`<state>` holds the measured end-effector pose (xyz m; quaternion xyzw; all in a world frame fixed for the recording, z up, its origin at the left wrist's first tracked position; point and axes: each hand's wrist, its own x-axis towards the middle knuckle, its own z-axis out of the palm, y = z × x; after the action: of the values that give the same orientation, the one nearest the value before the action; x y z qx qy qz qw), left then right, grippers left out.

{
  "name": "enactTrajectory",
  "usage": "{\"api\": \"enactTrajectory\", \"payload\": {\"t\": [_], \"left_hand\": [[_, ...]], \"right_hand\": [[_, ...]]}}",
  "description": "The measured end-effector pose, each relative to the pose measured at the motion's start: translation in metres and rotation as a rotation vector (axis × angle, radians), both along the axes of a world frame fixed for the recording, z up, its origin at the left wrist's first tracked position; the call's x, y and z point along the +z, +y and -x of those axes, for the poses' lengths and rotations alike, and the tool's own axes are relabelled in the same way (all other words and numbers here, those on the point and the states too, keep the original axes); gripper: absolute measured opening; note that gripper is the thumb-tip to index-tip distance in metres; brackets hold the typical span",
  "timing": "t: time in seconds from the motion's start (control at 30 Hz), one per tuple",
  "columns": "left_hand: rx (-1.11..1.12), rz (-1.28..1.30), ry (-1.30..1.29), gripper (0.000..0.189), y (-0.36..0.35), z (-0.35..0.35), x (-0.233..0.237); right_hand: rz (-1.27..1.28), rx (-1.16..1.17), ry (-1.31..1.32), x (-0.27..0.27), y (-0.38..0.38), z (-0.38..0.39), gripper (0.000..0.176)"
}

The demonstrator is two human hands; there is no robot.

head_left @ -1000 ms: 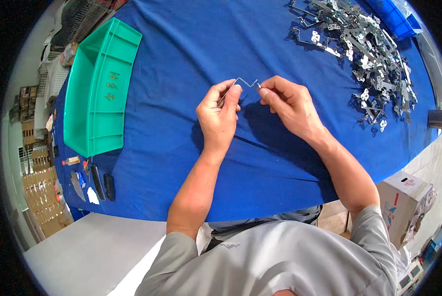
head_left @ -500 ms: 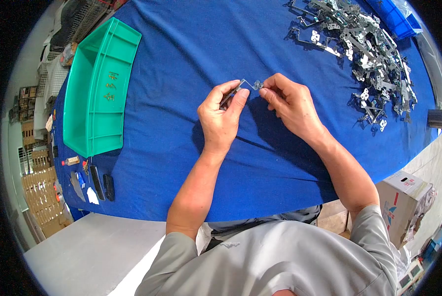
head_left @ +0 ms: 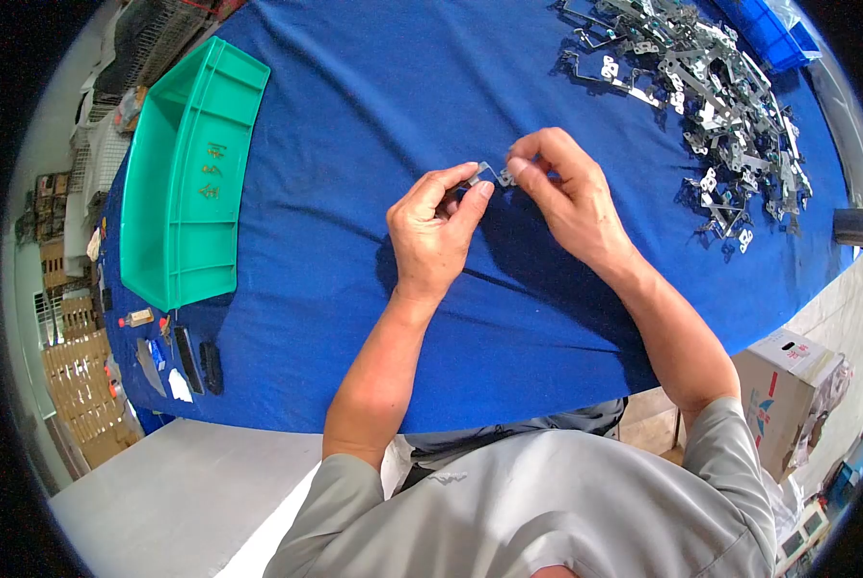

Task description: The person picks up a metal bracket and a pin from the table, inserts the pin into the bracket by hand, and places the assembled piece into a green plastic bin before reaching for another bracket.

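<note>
A small bent metal bracket (head_left: pixel 489 172) is held up over the blue cloth between my two hands. My left hand (head_left: pixel 433 231) pinches one end of it between thumb and fingers, hiding part of that end. At the bracket's other end, a flat tab with holes, my right hand (head_left: pixel 576 197) has its thumb and forefinger closed, with the fingertips slightly blurred. Many similar metal brackets (head_left: pixel 716 106) lie in a loose heap at the upper right.
At the left stands a green plastic bin (head_left: pixel 205 226) with yellow lettering. Below it lie a small bottle (head_left: pixel 137 318), a dark strip-like tool (head_left: pixel 188 358) and other small items. A blue bin (head_left: pixel 769 34) sits at the top right, and a cardboard box (head_left: pixel 788 385) stands beside the table.
The bracket has turned a little in my fingers, its tab now lower. My right hand's fingers have shifted upward on its end; my left hand has barely moved.
</note>
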<state>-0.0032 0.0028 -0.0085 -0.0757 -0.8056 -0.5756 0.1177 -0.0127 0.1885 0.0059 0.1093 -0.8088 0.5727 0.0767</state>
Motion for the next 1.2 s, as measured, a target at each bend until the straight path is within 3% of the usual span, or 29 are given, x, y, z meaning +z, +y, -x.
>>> {"api": "enactTrajectory", "payload": {"t": [0.07,0.2,0.53,0.63,0.73,0.83,1.03,1.2], "left_hand": [[0.020,-0.050,-0.046,0.021,0.002,-0.001,0.003],[0.073,-0.190,-0.185,0.023,0.001,-0.001,0.010],[0.055,-0.241,-0.173,0.021,0.000,0.000,0.009],[0.058,-0.202,-0.107,0.021,-0.001,0.001,0.006],[0.061,-0.211,-0.105,0.021,0.000,0.001,0.005],[0.049,-0.090,-0.067,0.021,-0.001,0.001,0.001],[0.071,-0.211,-0.107,0.022,-0.002,0.001,0.004],[0.054,-0.191,-0.141,0.021,-0.002,0.000,0.008]], "right_hand": [[0.146,-0.062,-0.101,-0.003,0.000,0.001,0.017],[0.239,0.056,-0.333,0.010,-0.002,-0.003,0.020],[0.090,0.118,-0.246,0.002,-0.004,-0.004,0.018],[-0.068,0.108,-0.087,0.002,-0.002,-0.003,0.018],[-0.018,0.097,-0.047,-0.001,-0.003,-0.003,0.018],[0.068,0.098,-0.240,0.009,-0.003,-0.005,0.018],[-0.022,0.083,-0.082,0.003,-0.003,-0.004,0.016],[-0.012,0.082,-0.121,0.003,-0.003,-0.004,0.015]]}}
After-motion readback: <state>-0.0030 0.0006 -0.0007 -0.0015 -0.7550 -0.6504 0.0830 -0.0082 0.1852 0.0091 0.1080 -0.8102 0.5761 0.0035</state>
